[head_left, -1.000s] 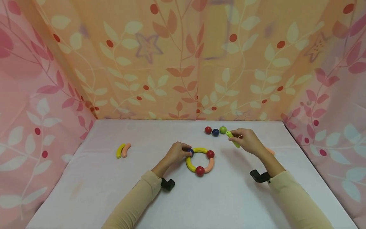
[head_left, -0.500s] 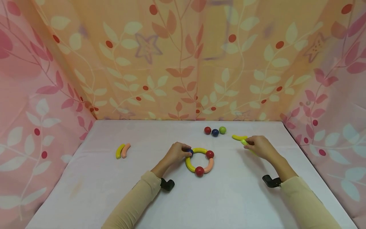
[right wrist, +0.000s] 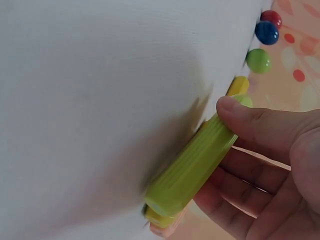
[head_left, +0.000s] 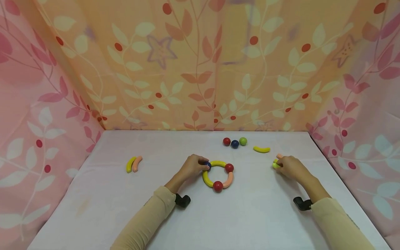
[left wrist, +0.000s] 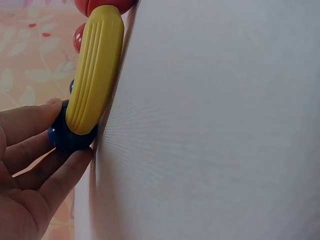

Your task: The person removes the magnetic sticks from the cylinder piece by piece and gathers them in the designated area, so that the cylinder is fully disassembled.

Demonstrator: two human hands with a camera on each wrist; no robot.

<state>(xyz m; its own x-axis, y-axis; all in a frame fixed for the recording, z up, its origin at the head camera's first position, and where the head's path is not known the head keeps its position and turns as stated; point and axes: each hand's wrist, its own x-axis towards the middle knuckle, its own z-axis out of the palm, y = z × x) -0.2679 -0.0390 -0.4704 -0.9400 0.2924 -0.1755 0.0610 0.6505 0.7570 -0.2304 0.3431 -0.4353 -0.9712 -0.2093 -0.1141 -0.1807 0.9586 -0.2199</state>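
Note:
My left hand (head_left: 191, 167) pinches the blue ball (left wrist: 61, 137) of a ring of curved rods and balls that lies on the table. Two yellow rods (head_left: 217, 163), a pink rod (head_left: 229, 180) and two red balls (head_left: 218, 186) make up the rest of that ring. At the right, my right hand (head_left: 291, 168) holds a light green curved rod (right wrist: 192, 172) between thumb and fingers, low over the table. Just beyond it show the end of a yellow rod (right wrist: 159, 218) and a pink rod (head_left: 279, 156), both partly hidden.
Behind the ring stand a loose red ball (head_left: 226, 141), a blue ball (head_left: 235, 144) and a green ball (head_left: 243, 141). A separate yellow rod (head_left: 261, 149) lies right of them. A yellow rod (head_left: 131, 164) and pink rod (head_left: 137, 164) lie at left. Patterned curtains (head_left: 200, 69) enclose the table.
My right hand has moved right and down with the green rod, away from the loose balls, uncovering the separate yellow rod. The left hand stays on the ring's blue ball.

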